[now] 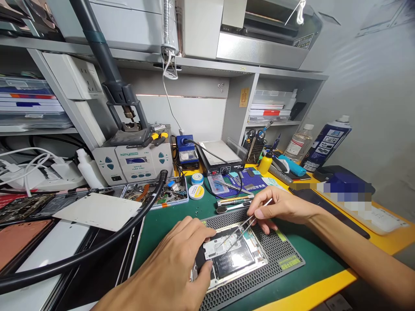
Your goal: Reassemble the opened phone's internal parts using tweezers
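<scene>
An opened phone [259, 255] lies on a grey honeycomb mat [285, 248], its dark battery [235, 261] and green circuit board exposed. Across the battery sits a thin silver metal plate [214, 248] with cut-outs. My left hand [178, 263] holds the phone's left end, thumb and forefinger on either side near the plate. Between the thumb and fingers of my right hand [275, 207] are metal tweezers [240, 236], with their two tips apart over the plate. Whether the tips touch it, I cannot tell. My left palm hides the phone's near left corner.
A thick black hose [106, 242] crosses the left side from the soldering station [136, 162]. Behind the mat are a parts tray [152, 196], small round tins [196, 192], a brush [233, 206] and a heating plate [220, 157]. Bottles [300, 140] and a spray can [327, 142] stand right.
</scene>
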Tool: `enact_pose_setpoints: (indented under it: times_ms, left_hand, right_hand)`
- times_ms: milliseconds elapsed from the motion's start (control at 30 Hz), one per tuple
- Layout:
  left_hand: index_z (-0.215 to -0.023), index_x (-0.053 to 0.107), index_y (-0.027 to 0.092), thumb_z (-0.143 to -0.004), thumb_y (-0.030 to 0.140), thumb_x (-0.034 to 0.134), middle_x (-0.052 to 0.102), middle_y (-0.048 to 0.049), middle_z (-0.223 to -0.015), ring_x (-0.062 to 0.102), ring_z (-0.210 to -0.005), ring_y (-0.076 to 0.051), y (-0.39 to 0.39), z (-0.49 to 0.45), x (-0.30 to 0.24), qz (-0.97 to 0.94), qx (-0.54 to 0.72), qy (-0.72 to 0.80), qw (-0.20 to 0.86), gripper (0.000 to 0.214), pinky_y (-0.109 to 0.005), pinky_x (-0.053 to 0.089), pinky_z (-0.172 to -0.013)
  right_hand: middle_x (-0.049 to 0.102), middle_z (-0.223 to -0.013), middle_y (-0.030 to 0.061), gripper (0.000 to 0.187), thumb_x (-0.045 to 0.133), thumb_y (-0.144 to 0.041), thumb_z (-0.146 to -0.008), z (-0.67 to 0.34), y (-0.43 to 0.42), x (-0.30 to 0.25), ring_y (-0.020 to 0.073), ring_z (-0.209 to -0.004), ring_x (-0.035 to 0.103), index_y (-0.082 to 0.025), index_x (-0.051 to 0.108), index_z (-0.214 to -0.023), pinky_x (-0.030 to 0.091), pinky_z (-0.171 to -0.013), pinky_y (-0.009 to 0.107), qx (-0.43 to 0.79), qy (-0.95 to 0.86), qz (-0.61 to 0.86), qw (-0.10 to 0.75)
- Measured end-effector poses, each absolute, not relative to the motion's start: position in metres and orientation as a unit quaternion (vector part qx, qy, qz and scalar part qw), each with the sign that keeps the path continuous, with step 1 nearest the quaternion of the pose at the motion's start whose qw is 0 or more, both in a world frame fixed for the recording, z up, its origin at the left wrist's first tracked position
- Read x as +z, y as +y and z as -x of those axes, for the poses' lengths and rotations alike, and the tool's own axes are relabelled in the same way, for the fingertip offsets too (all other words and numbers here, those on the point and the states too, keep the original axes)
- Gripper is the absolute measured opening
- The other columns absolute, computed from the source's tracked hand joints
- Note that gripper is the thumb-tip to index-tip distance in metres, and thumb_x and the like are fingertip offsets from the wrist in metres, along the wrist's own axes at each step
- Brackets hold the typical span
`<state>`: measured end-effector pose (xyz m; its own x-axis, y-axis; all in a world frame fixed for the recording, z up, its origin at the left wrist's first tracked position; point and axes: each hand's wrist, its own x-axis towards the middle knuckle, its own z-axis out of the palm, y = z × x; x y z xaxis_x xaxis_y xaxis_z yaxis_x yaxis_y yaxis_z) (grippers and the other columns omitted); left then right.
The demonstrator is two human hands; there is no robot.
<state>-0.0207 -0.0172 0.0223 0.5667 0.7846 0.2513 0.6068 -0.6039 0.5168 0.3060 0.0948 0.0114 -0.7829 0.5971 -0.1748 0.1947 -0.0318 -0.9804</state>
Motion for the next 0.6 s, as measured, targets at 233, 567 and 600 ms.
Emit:
enact_pose_setpoints:
  times_ms: [233,567,600]
  left_hand:
    - [-0.120,0.060,0.016,-0.084,0.013,0.055,0.061,-0.0083,-0.104,0.062,-0.100,-0.025,-0.0180,0.0204,0.0248,-0.860,0.223,0.413,0.201,0.036,-0.051,0.056,-0.096]
    - [-0.125,0.059,0.016,-0.083,0.014,0.055,0.061,-0.0107,-0.112,0.063,-0.111,-0.029,-0.0195,0.0222,0.0266,-0.855,0.222,0.419,0.210,0.042,-0.056,0.053,-0.104]
    - [-0.125,0.059,0.016,-0.083,0.014,0.054,0.061,-0.0109,-0.113,0.062,-0.112,-0.029,-0.0201,0.0228,0.0262,-0.855,0.223,0.419,0.210,0.043,-0.057,0.053,-0.104]
  right_hand:
    - [0.074,-0.099,0.0028,0.021,0.068,-0.033,-0.103,-0.3060,0.0947,0.0147,0.0154,-0.074,0.071,-0.015,0.069,-0.114,0.062,-0.065,0.031,0.658,-0.679,0.284,0.157]
    - [0.073,-0.098,0.0025,0.020,0.068,-0.032,-0.103,-0.3048,0.0927,0.0169,0.0151,-0.073,0.071,-0.015,0.069,-0.112,0.062,-0.064,0.030,0.653,-0.681,0.289,0.162]
    - [0.073,-0.097,0.0023,0.019,0.068,-0.032,-0.103,-0.3044,0.0924,0.0174,0.0151,-0.073,0.071,-0.015,0.069,-0.112,0.062,-0.064,0.030,0.652,-0.681,0.291,0.161]
